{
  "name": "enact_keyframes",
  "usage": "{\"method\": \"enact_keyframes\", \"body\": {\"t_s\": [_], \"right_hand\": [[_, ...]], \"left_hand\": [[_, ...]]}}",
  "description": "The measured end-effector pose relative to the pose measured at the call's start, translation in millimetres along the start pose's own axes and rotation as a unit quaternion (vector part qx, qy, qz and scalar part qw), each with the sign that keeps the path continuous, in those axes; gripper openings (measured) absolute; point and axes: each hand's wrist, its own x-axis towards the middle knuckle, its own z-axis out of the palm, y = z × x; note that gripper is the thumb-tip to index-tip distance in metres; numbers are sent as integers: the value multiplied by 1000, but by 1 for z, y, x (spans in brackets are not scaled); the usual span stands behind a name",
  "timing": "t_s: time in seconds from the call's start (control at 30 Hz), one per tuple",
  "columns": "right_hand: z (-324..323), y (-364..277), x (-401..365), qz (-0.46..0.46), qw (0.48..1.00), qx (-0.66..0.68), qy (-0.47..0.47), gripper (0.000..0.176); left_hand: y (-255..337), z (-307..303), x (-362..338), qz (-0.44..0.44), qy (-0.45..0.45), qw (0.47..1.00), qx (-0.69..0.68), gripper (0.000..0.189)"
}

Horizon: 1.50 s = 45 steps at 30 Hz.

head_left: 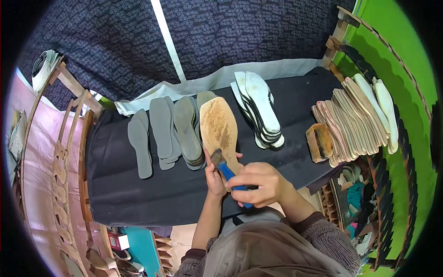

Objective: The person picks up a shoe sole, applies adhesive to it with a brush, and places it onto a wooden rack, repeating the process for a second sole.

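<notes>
My right hand [258,184] grips the blue handle of a brush [226,170], its bristle head resting on the near end of a tan shoe sole [219,127]. That sole lies lengthwise on the black-covered table [120,194], with darker glue-like stains on it. My left hand [213,177] holds the sole's near end, partly hidden behind the brush and my right hand.
Stacks of grey soles [161,129] lie left of the tan sole, and a fanned stack of white soles [259,108] lies to its right. A brown block [319,142] and a long row of tan insoles [355,117] sit at the right. Wooden racks [64,152] flank the table.
</notes>
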Motion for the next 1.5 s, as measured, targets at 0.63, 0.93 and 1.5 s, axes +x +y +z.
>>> {"method": "enact_keyframes", "body": {"t_s": [0.63, 0.93, 1.5], "right_hand": [[3, 8, 1, -1, 999, -9, 49, 18], [3, 10, -7, 40, 994, 43, 91, 32], [-18, 2, -16, 66, 995, 55, 56, 32]], "left_hand": [[-3, -1, 1, -26, 53, 998, 1, 61], [5, 4, 0, -38, 46, 998, -6, 60], [7, 6, 2, -39, 52, 998, -11, 50]]}}
